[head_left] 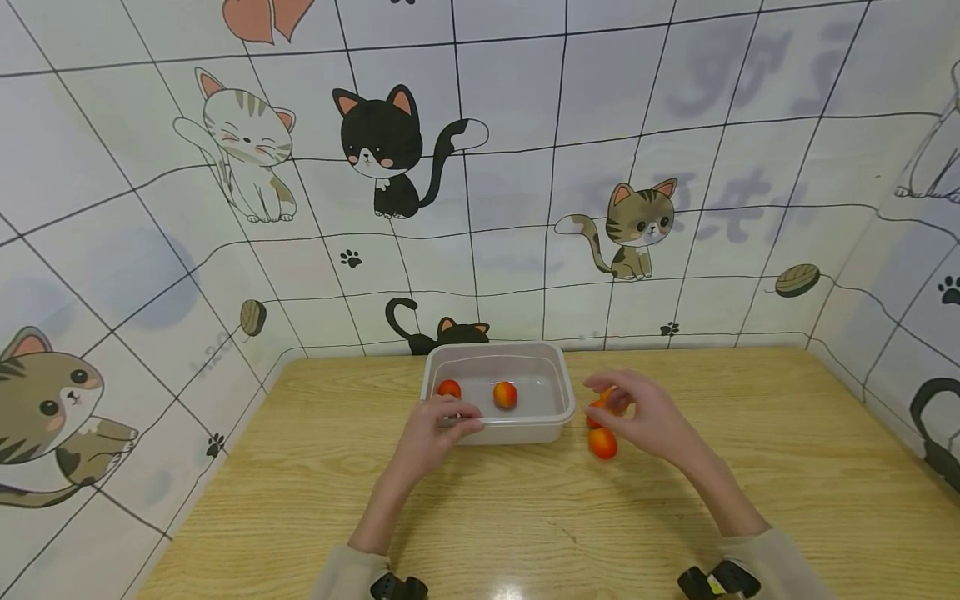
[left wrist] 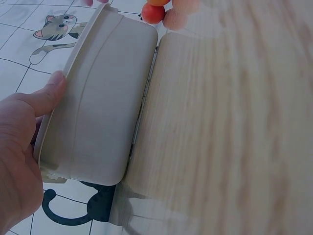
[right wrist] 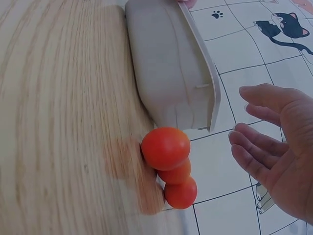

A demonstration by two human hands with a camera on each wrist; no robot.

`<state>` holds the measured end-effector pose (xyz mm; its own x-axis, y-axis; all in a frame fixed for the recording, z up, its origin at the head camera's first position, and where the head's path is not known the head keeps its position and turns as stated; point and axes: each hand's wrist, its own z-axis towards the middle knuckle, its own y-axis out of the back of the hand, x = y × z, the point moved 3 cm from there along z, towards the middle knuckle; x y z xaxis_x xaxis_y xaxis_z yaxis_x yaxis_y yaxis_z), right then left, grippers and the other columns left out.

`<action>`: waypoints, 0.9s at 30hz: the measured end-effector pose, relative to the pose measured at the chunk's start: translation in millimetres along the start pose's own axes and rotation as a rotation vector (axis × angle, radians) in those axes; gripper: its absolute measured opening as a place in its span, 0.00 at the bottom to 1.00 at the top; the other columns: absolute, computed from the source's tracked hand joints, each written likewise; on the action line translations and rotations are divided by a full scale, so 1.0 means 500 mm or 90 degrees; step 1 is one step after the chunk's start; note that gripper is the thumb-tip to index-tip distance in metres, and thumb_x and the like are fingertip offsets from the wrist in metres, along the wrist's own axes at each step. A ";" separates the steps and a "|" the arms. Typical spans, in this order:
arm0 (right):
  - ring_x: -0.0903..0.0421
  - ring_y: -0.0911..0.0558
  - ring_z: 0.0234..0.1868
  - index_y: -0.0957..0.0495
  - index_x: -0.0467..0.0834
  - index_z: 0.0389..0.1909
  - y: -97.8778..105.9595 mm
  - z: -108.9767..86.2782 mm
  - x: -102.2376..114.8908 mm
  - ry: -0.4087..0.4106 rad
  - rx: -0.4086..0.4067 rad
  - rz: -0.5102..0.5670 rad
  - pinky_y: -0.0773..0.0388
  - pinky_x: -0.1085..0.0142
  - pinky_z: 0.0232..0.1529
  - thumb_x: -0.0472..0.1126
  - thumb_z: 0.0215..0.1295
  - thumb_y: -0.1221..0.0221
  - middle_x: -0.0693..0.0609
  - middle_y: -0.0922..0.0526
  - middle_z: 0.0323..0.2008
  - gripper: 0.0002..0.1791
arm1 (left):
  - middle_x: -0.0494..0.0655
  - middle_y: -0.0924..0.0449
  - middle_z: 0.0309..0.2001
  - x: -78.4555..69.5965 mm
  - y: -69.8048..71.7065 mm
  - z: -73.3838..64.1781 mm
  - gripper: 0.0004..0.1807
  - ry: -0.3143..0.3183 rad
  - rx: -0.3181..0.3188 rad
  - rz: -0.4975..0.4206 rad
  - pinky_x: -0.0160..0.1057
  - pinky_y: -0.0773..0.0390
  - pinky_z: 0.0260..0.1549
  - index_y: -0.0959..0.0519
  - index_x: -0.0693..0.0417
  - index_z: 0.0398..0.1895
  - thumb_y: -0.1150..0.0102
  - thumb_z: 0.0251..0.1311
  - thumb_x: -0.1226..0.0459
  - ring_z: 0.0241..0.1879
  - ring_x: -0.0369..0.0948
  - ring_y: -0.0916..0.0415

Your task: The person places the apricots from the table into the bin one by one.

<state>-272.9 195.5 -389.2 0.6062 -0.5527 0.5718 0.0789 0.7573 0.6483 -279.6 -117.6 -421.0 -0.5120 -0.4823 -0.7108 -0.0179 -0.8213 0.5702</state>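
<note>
A pale plastic container [head_left: 532, 429] stands on the wooden table against the far wall, with two small red-orange tomatoes inside, one [head_left: 506, 395] near the middle and one [head_left: 450, 388] at the left. My left hand [head_left: 435, 433] grips its near rim; in the left wrist view the thumb [left wrist: 55, 90] lies on the outer side and the other fingers are mostly hidden. To the right of the container, several tomatoes [head_left: 602, 443] sit close together. Above them is my right hand [head_left: 641, 412], fingers loosely bent and spread from the thumb, holding nothing in the right wrist view [right wrist: 279, 137].
The wooden table [head_left: 510, 517] reaches toward me. Walls with a cat-print covering [head_left: 510, 192] rise behind it and at both sides. Black wrist cameras [head_left: 720, 581] sit on both sleeves.
</note>
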 end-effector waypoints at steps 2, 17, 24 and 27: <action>0.61 0.20 0.32 0.18 0.40 0.49 0.002 -0.004 -0.004 0.007 0.004 0.000 0.18 0.58 0.35 0.32 0.57 0.28 0.51 0.16 0.42 0.18 | 0.31 0.17 0.34 0.000 -0.001 0.001 0.06 0.001 0.000 -0.002 0.41 0.22 0.45 0.11 0.51 0.37 0.26 0.56 0.64 0.40 0.37 0.24; 0.61 0.22 0.33 0.18 0.37 0.50 0.010 -0.032 -0.040 -0.015 0.081 -0.020 0.20 0.63 0.34 0.39 0.61 0.29 0.48 0.16 0.39 0.19 | 0.32 0.16 0.35 -0.003 -0.002 0.000 0.06 0.008 -0.005 -0.004 0.42 0.22 0.46 0.11 0.50 0.36 0.26 0.56 0.63 0.41 0.38 0.24; 0.60 0.22 0.33 0.18 0.40 0.50 0.008 -0.042 -0.051 -0.061 0.112 -0.009 0.22 0.66 0.34 0.42 0.59 0.27 0.47 0.16 0.40 0.19 | 0.32 0.17 0.34 -0.005 -0.002 -0.001 0.05 0.010 -0.002 -0.011 0.42 0.22 0.46 0.11 0.50 0.36 0.26 0.56 0.63 0.41 0.39 0.24; 0.59 0.22 0.33 0.17 0.41 0.49 0.006 -0.043 -0.053 -0.064 0.129 -0.003 0.22 0.66 0.33 0.41 0.60 0.28 0.48 0.16 0.41 0.18 | 0.31 0.17 0.34 -0.005 -0.001 -0.001 0.05 0.005 -0.003 -0.013 0.41 0.22 0.45 0.11 0.50 0.36 0.26 0.56 0.64 0.40 0.38 0.24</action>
<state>-271.4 220.0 -413.0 0.5230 -0.5962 0.6092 -0.0856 0.6743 0.7334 -278.0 -116.0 -419.7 -0.5047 -0.4683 -0.7253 -0.0234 -0.8323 0.5538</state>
